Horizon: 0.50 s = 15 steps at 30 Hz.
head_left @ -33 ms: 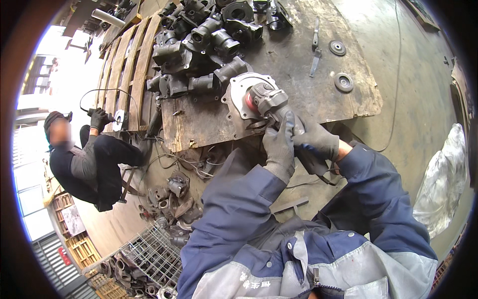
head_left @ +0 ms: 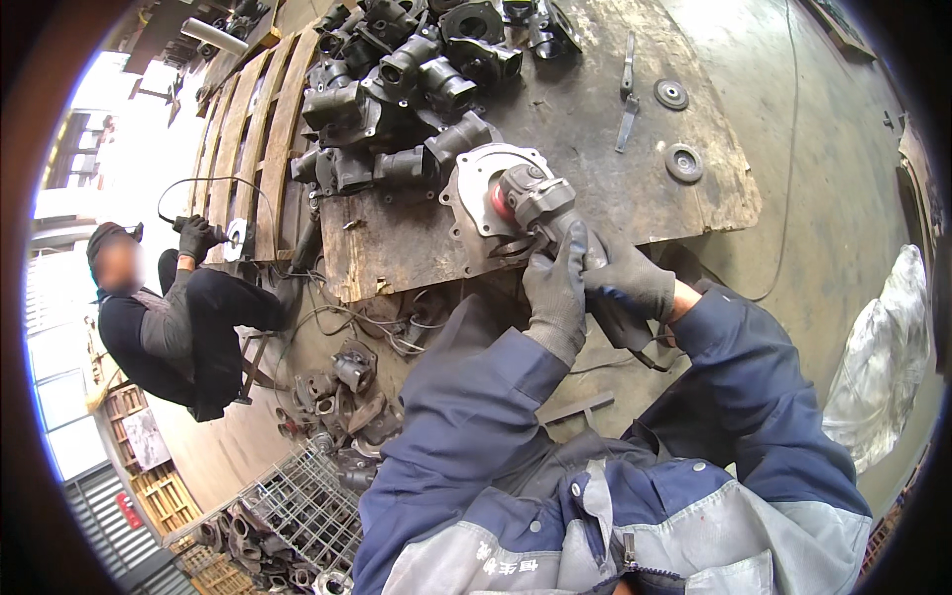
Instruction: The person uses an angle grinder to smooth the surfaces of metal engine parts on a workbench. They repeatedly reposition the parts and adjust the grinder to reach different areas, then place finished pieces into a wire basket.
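Note:
A grey round flanged casting (head_left: 474, 198) lies on a worn wooden board (head_left: 615, 188). A hand-held power grinder (head_left: 535, 198) with a red part at its head rests against the casting's middle. My left hand (head_left: 555, 288), in a grey glove, grips the grinder body from the left. Just behind it, my right hand (head_left: 630, 283), also gloved, holds the tool's rear. My blue jacket sleeves come up from the lower edge.
A pile of dark castings (head_left: 397, 79) fills the board's far left. Two round discs (head_left: 684, 162) and a flat metal bar (head_left: 627, 89) lie at its right. A co-worker (head_left: 169, 317) sits at left holding a tool. A wire basket (head_left: 297, 516) and white bag (head_left: 883, 357) stand nearby.

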### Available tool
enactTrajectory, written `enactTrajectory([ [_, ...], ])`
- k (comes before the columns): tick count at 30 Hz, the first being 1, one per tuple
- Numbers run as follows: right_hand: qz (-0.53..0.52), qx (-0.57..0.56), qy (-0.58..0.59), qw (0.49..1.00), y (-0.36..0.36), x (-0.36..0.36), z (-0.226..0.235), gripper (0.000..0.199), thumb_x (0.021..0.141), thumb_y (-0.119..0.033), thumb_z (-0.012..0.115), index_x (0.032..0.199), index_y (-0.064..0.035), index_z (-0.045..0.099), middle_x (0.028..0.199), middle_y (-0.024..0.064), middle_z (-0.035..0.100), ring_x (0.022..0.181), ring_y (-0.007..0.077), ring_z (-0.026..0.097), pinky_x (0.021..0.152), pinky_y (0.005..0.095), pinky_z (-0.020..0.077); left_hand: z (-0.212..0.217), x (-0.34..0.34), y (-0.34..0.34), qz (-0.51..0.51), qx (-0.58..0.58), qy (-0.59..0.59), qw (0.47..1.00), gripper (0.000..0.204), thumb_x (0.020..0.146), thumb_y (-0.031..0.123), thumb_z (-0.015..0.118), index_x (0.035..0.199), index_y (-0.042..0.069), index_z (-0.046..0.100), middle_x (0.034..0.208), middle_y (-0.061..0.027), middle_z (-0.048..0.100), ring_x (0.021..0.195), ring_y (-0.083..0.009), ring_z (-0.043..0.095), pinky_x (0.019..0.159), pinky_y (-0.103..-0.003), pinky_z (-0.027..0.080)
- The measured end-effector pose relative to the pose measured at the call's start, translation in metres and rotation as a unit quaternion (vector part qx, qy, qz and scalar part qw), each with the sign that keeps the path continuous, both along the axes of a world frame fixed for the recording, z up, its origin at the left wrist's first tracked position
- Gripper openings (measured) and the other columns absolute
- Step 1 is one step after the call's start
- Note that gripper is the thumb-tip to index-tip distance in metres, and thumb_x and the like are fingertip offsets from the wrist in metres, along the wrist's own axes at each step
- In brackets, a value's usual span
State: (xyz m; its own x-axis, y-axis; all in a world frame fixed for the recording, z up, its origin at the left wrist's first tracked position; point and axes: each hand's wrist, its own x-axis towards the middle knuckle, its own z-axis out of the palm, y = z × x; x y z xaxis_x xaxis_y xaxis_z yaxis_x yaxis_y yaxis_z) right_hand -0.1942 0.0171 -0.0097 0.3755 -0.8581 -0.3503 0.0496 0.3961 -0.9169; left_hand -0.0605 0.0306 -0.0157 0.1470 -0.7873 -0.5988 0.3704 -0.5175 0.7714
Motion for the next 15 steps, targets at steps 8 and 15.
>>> enactTrajectory([
  [8,-0.021,0.027,0.045,0.998,0.011,0.005,0.005,0.066,0.081,-0.017,0.08,0.138,-0.0005,0.051,0.119,0.012,0.066,0.107,0.0172,0.061,0.094,0.0349,0.0532,-0.002,-0.005,0.001,0.005,-0.002,0.042,0.999,0.041,0.095,0.031,0.08,0.111,-0.003,0.064,0.095,-0.0064,0.067,0.081,-0.0119,0.064,0.071,-0.029,0.052],
  [15,0.022,0.011,0.037,0.999,0.016,0.005,0.008,0.075,0.078,-0.02,0.082,0.142,0.0007,0.048,0.117,0.0127,0.065,0.106,0.0181,0.062,0.093,0.035,0.0538,0.01,0.008,0.015,0.0,-0.028,0.004,1.0,0.042,0.093,0.029,0.082,0.114,-0.002,0.063,0.1,-0.0061,0.068,0.085,-0.0114,0.064,0.074,-0.027,0.053],
])
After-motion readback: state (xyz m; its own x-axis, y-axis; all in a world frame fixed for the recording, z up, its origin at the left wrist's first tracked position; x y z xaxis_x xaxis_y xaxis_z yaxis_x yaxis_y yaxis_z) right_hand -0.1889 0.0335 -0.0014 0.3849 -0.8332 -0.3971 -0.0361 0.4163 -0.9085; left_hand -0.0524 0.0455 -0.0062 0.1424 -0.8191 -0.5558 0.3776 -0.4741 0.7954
